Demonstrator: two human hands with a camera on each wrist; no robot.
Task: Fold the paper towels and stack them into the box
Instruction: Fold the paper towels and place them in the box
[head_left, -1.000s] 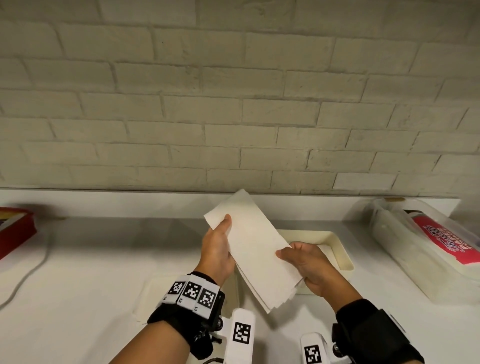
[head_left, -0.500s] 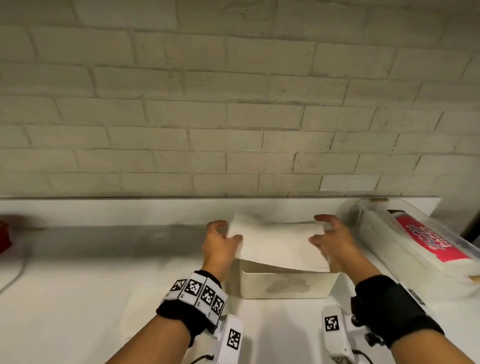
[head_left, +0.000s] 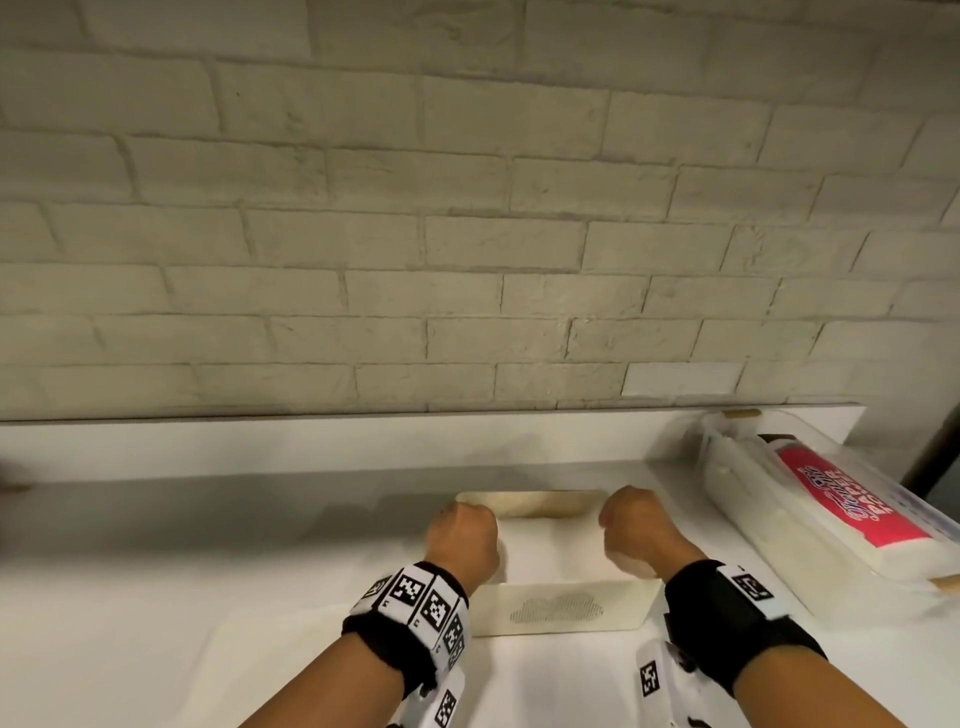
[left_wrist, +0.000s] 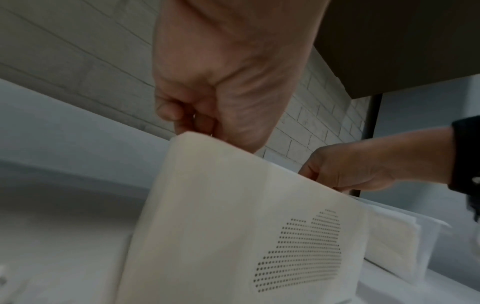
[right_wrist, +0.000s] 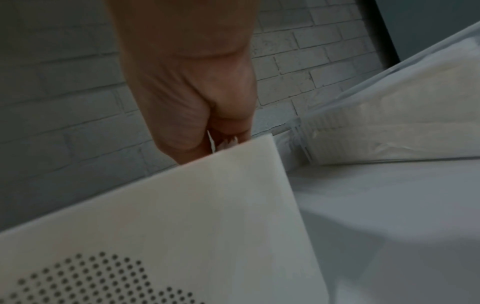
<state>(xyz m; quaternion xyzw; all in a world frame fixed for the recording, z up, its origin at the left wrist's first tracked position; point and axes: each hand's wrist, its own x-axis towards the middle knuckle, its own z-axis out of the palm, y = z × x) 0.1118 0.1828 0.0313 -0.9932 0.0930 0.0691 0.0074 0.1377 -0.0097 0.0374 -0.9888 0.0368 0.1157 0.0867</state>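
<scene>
Down inside the box (head_left: 561, 613) on the surface (head_left: 156, 597), the left hand (head_left: 462, 540) and right hand (head_left: 636, 530) lower the paper towels (head_left: 550, 545), fingers apparently pinching them. Letting go unevenly could leave the stack crooked or snagged on the rim.

Both hands, left (head_left: 464, 540) and right (head_left: 635, 531), reach down, fingers curled.

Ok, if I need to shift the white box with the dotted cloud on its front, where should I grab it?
Probably the box by its two short end walls, coming down from above. The top is open and both hands, left and right, already sit at those ends. The long front wall looks flat and smooth, with no handle.
</scene>
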